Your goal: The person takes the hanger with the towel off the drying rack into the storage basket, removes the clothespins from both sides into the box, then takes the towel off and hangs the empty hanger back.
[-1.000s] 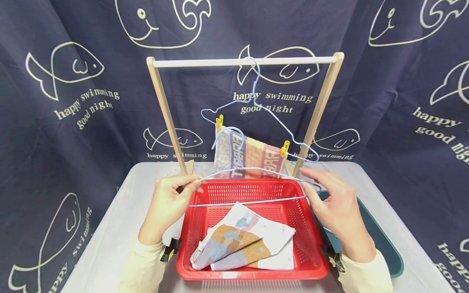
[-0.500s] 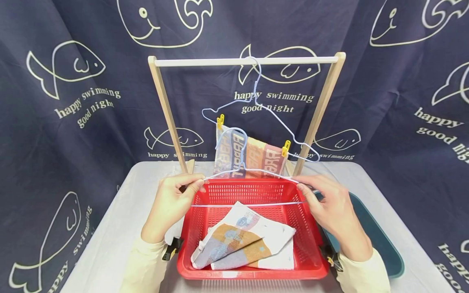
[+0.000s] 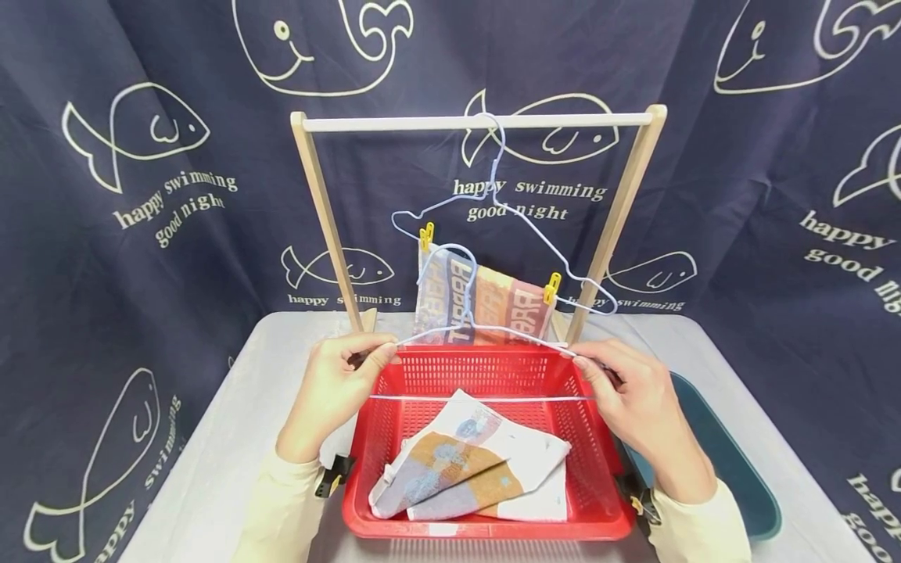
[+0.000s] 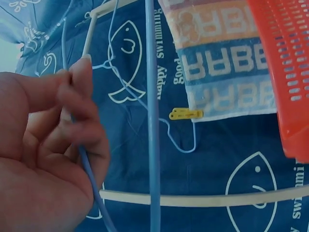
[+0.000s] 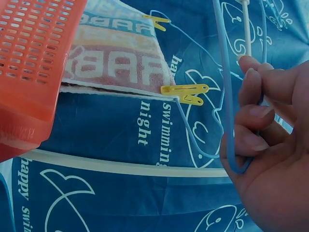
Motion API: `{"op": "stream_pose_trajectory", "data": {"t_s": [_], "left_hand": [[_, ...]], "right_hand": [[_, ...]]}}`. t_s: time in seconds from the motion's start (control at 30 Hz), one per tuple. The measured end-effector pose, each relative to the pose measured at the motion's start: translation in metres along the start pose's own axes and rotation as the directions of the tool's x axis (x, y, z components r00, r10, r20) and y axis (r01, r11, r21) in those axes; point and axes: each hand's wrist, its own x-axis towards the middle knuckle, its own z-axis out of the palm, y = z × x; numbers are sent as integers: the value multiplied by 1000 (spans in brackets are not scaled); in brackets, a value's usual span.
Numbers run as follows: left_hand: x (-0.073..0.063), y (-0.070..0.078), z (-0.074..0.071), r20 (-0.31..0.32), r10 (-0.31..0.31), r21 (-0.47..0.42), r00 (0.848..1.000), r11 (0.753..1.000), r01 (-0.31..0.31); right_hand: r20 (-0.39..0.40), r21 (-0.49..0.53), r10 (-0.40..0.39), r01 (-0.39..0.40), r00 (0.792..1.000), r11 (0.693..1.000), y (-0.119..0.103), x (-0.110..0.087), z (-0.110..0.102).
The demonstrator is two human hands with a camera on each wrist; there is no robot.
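A light blue wire hanger (image 3: 521, 335) is held level above the red basket, its hook upward. My left hand (image 3: 334, 395) pinches its left shoulder, and my right hand (image 3: 640, 399) pinches the right one. Fingers of both hands curl round the wire in the wrist views. Below the hanger's bottom bar, a folded white, brown and grey towel (image 3: 464, 461) lies in the red basket (image 3: 493, 529). Behind, a second blue hanger (image 3: 531, 227) hangs from the rack, with a striped lettered towel (image 3: 493, 301) clipped on by yellow clothespins (image 3: 552, 289).
The wooden rack (image 3: 479, 123) with a white rail stands at the back of the white-covered table (image 3: 232, 469). Right of the basket, partly behind my right arm, is a dark teal tray (image 3: 732, 461). A navy fish-print curtain (image 3: 211, 274) surrounds the table.
My right hand, its thumb and fingers spread at the hanger's right end, has moved inward and closed on the wire. The hanger's bottom bar has levelled. My left hand keeps its pinch.
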Motion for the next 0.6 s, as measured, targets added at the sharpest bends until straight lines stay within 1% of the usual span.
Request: {"op": "stream_pose_trajectory", "data": {"t_s": [0.07,0.13,0.2,0.27,0.33,0.5,0.57,0.6], "left_hand": [[0,0,-2,-6,2,-7,1000,1000,-2],[1,-1,-6,-34,12,-8,999,1000,-12],[2,-2,-10,-81,29,-22,996,999,-31],[4,-3,-14,-142,46,-39,989,998,-52],[6,-6,-19,-198,52,-58,979,996,-65],[15,-18,-27,-298,49,-89,953,993,-79],[21,-24,-29,-355,43,-96,934,992,-82],[24,-26,-30,-390,37,-102,920,991,-83]], "right_hand": [[1,-1,2,-2,1000,1000,-1,0,-1],[9,-5,13,-12,1000,1000,-1,-1,-2],[12,-11,23,-23,1000,1000,-2,-1,-3],[6,-17,33,-33,999,999,-2,-2,-5],[-3,-24,43,-43,999,999,-2,-2,-6],[-28,-39,62,-63,998,997,-1,-2,-8],[-37,-38,70,-71,997,997,-1,-2,-9],[-41,-39,75,-76,996,996,-2,-2,-9]]}}
